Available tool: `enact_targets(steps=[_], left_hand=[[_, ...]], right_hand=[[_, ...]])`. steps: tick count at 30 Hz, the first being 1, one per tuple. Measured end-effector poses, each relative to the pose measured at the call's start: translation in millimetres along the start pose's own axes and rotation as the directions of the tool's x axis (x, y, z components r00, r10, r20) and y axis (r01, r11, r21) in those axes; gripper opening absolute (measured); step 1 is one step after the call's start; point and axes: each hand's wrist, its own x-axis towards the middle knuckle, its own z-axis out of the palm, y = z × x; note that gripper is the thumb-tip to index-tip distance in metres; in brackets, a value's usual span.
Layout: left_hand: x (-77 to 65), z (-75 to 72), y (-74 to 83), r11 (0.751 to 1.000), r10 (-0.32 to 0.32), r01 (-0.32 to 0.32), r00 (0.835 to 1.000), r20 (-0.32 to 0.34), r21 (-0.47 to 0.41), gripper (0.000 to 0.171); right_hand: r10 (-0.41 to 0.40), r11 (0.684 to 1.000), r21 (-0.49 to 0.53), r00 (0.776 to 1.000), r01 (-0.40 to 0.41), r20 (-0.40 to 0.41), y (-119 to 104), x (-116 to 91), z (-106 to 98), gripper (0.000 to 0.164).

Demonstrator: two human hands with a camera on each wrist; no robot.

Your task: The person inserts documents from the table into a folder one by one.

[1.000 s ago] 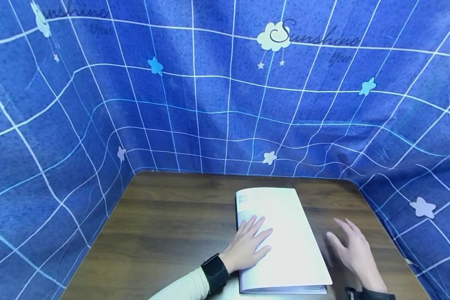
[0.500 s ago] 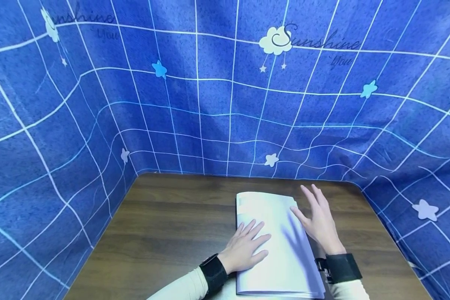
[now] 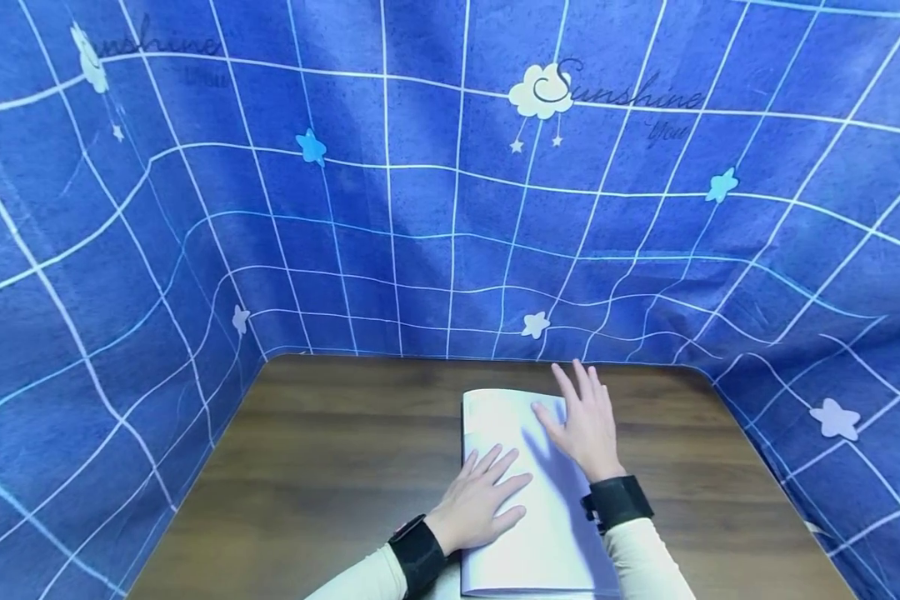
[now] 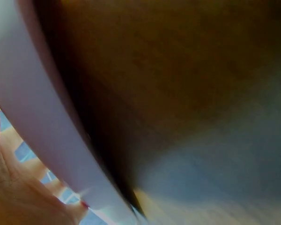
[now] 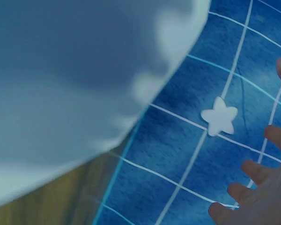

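A thin white booklet point(image 3: 528, 533) lies on the wooden table, its long side running away from me. My left hand point(image 3: 476, 500) rests on its left part, fingers spread and straight. Over the far right corner is my right hand point(image 3: 585, 425), with fingers extended and a shadow falling on the cover. In the left wrist view, the booklet point(image 4: 42, 103) shows edge-on, with my left hand point(image 4: 14, 187) against its far side. The right wrist view has the pale booklet point(image 5: 75, 108) at left and my right hand point(image 5: 264, 187) at right, apart from it.
The brown wooden table point(image 3: 330, 450) has rounded far corners. A blue cloth point(image 3: 420, 200) with white grid lines, stars and clouds hangs behind it and along both sides. Black bands circle both wrists.
My right hand has moved left and forward, from the table beside the booklet to over its far right corner. The gap along the booklet's near edge has narrowed. My left hand stays on it.
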Motion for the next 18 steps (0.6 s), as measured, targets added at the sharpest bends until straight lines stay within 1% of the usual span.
enact_targets(steps=[2, 5, 11, 13, 15, 18], left_hand=[[-2.7, -2.2, -0.4, 1.0, -0.01, 0.01, 1.0, -0.001, 0.0, 0.046], [-3.0, -3.9, 0.6, 1.0, -0.011, 0.011, 1.0, 0.006, -0.003, 0.048], [-0.4, -4.7, 2.5, 0.999, -0.015, 0.015, 1.0, 0.008, -0.028, 0.049], [0.3, -3.0, -0.3, 0.999, -0.02, 0.02, 1.0, -0.016, -0.04, 0.05], [1.4, -2.4, -5.8, 0.998, -0.043, 0.041, 0.998, -0.044, -0.046, 0.052], [4.0, -5.1, -21.4, 0.993, -0.114, 0.109, 0.988, -0.101, -0.055, 0.056]], right_hand=[[0.0, 1.0, 0.004, 1.0, 0.0, 0.023, -3, -3, 8, 0.077], [0.001, 1.0, 0.006, 1.0, -0.001, 0.028, -4, -7, 15, 0.075], [0.017, 1.0, -0.02, 0.999, -0.016, 0.049, -2, -12, 16, 0.074], [0.025, 0.999, -0.026, 0.998, -0.024, 0.059, -1, -12, 16, 0.074], [0.032, 0.999, -0.03, 0.997, -0.03, 0.064, 0, -13, 15, 0.074], [0.042, 0.999, -0.03, 0.996, -0.039, 0.08, 0, -12, 16, 0.073]])
